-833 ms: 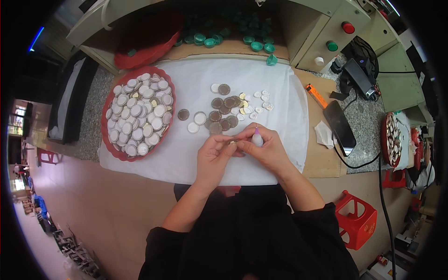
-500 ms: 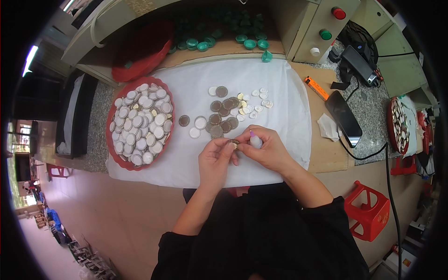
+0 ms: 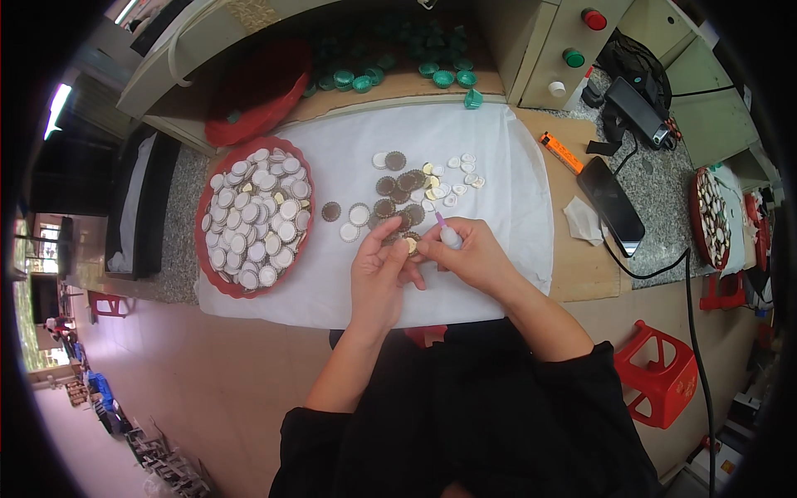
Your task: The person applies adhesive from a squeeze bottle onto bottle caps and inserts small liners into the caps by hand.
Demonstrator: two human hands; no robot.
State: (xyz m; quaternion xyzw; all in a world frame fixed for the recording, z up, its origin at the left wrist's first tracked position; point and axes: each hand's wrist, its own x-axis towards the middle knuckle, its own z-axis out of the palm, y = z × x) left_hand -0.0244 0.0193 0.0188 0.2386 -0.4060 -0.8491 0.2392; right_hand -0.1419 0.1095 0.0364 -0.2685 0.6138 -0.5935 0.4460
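Over the white sheet [image 3: 498, 207], left hand [image 3: 378, 278] pinches a small round gold-centred disc [image 3: 409, 245]; right hand [image 3: 473, 257] grips a little white bottle [image 3: 449, 236].

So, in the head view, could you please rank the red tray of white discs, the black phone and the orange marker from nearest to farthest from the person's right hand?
1. Black phone, to the right hand's right.
2. Orange marker, farther up and right, by the cloth's edge.
3. Red tray, far left, beyond the left hand.

A small assembly workshop — a control box [image 3: 573, 50] with coloured push-buttons, trays of round discs [image 3: 253, 217] on a workbench [image 3: 581, 274].
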